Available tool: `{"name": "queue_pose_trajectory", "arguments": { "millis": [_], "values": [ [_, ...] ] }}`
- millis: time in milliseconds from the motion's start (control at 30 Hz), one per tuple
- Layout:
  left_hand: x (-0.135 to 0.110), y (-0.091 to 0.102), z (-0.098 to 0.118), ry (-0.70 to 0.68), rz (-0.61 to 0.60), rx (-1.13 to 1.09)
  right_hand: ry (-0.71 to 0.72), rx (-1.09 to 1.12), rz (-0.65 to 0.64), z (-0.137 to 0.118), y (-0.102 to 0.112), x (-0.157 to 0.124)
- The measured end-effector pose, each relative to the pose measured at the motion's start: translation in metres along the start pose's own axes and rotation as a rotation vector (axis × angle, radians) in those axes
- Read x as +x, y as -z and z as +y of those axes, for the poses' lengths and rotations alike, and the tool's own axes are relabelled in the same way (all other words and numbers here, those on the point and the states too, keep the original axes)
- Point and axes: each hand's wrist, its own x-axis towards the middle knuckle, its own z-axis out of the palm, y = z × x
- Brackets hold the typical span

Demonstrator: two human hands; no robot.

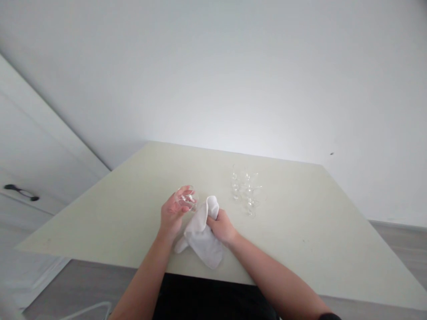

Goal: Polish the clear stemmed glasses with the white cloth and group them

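My left hand (172, 212) is closed around a small clear glass (187, 198), its fingers showing through the transparent wall. A white cloth (204, 238) hangs in folds from my right hand (223, 226), which grips it near its upper edge. The cloth's top corner sticks up close beside the glass; whether they touch, I cannot tell. Both hands are above the front part of the pale table (283, 231). To the right of the cloth, farther back, stands a cluster of several clear glasses (247, 189), their outlines hard to separate.
Behind the table rises a plain white wall (233, 80). At the left is a white cabinet (40, 129) with a dark handle (22, 192). The table's front edge runs just before my body, with grey floor (90, 284) below.
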Motion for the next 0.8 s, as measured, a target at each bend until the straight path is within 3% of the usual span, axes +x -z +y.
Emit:
{"name": "queue_pose_trajectory", "arguments": {
  "millis": [100,167,267,400,467,667,800],
  "values": [
    [0.001,-0.001,0.001,0.0,0.055,0.031,0.118,-0.142,-0.004,-0.007,0.0,-0.005],
    [0.002,-0.003,0.002,-0.008,0.084,0.068,0.177,-0.178,-0.08,-0.012,-0.001,-0.012],
    [0.002,-0.007,0.003,0.026,0.026,0.103,0.147,-0.144,-0.363,-0.017,-0.003,-0.022],
    [0.001,-0.017,0.005,0.142,-0.192,0.146,0.005,-0.281,-0.845,-0.021,-0.005,-0.025],
    [0.002,-0.026,0.009,0.175,-0.272,0.184,-0.067,-0.347,-1.011,-0.022,-0.005,-0.022],
    [0.011,-0.063,0.019,0.266,-0.498,0.26,-0.21,-0.222,-1.09,-0.015,-0.005,-0.012],
    [0.017,-0.082,0.017,0.296,-0.55,0.251,-0.23,-0.225,-1.109,-0.009,-0.003,-0.01]
  ]
}}
